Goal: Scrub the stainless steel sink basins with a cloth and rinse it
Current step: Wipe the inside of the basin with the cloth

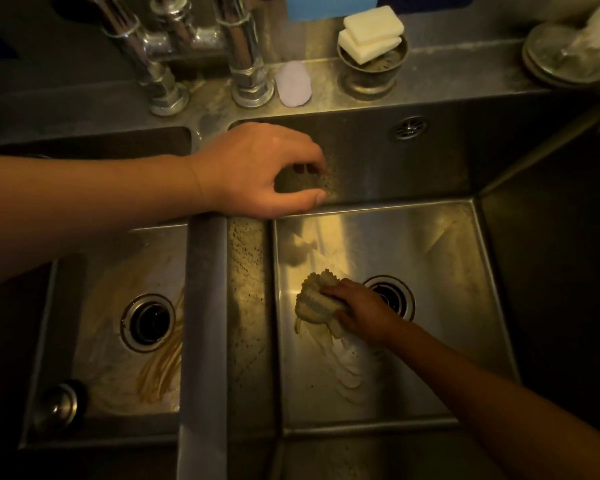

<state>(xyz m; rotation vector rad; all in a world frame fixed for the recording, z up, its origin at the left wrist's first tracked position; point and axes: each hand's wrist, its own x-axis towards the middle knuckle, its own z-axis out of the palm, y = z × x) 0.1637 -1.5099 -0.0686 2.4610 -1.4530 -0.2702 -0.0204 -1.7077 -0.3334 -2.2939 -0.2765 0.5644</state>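
Near: right hand point(364, 311) grips cloth point(316, 299) on right basin point(447, 258) floor; far: left hand point(260, 171) loosely curled, empty. Likely soft, wet; hold bunched middle.

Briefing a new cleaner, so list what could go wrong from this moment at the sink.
1. The right hand grips the cloth right beside the open drain of the right basin; a loose corner could slip in and snag.
2. Dark specks cover the divider wall; scrubbing only the floor would likely leave them.
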